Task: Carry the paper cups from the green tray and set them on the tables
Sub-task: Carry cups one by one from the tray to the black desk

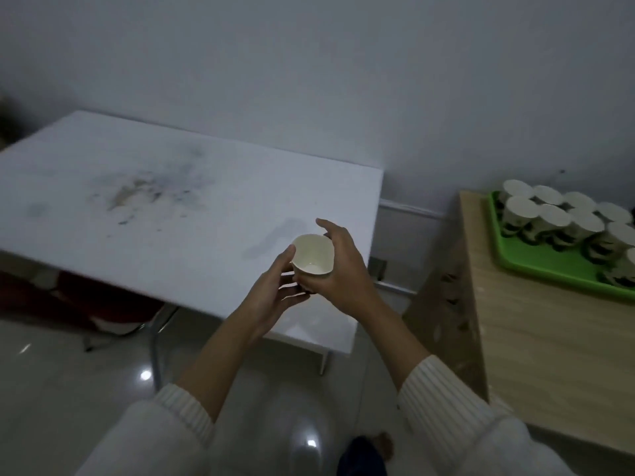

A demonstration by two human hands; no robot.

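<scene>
Both hands gripped one upright cup above the white table's near corner: the left hand underneath, the right hand curled around its side.

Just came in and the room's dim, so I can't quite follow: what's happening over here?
A person holds one paper cup, mouth up, between the left hand and right hand over the stained white table; it is not yet set down. More cups stand upside down on the green tray on the wooden table to the right.
</scene>
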